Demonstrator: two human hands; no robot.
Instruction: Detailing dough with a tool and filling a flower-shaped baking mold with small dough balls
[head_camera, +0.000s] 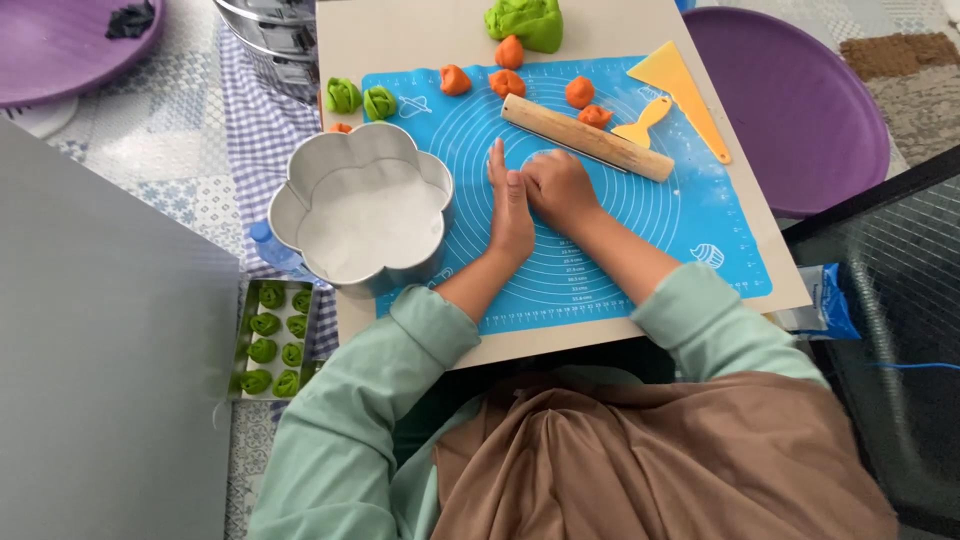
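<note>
Head view looks down on a beige board (420, 40) carrying a blue silicone mat (690, 215) printed with rings, the biggest thing under the hands; beside the mat's left edge stands a flower-shaped metal tin (362, 208), white inside, and a wooden rolling pin (586, 137) lies slanted across the mat's upper middle. Left hand (511, 205) stands on its edge with the fingers straight and together, flat against the right hand (560, 188), which is curled loosely, palm down on the mat; whatever sits between or under them is hidden, so I cannot tell if either holds anything. Beyond the pin lie a yellow scraper (680, 92) and a small yellow spatula (645, 122). A lump of green dough (526, 22) rests at the board's far edge, with small orange dough pieces (507, 82) scattered just below it on the mat and two green rolled pieces (360, 98) beside the tin. Off the board, lower left, a small tray (244, 340) holds rows of green rosettes
</note>
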